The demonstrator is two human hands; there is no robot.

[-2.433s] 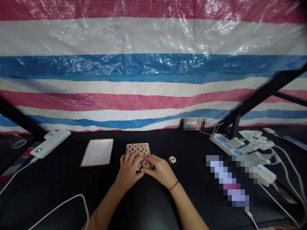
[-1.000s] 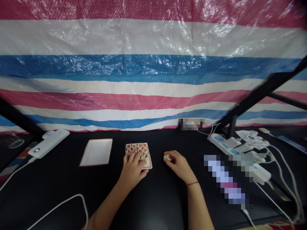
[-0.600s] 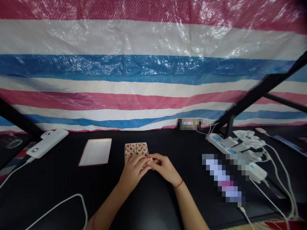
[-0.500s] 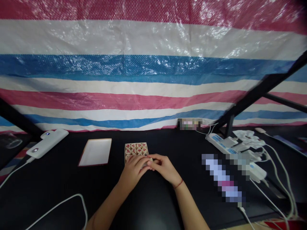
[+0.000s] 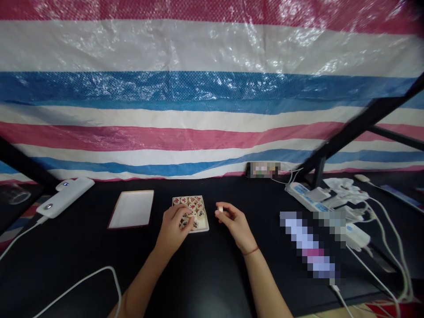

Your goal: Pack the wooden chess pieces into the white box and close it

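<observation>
A shallow white box (image 5: 206,227) of round Chinese chess pieces (image 5: 192,200) lies on the black table. The pieces carry red characters in the far rows and black ones nearer me; bare box floor shows at its near right corner. My left hand (image 5: 174,223) rests over the box's left side, thumb and forefinger apart above the pieces, hiding some of them. To the right of the box, my right hand (image 5: 236,223) is raised, pinching one pale chess piece (image 5: 220,209) between thumb and fingers. This piece's face cannot be read.
A box lid (image 5: 132,210) lies inside-up left of the box. Farther left are a white charging device (image 5: 66,198) and a white cable (image 5: 112,276). At right are a power strip (image 5: 306,197) with plugs and cables and a blurred phone-like object (image 5: 308,247). A striped tarp (image 5: 198,141) hangs behind.
My hands were together over the box's near side and have parted. The right moved right with a chess piece; the left shifted slightly left, uncovering more pieces and the near right corner.
</observation>
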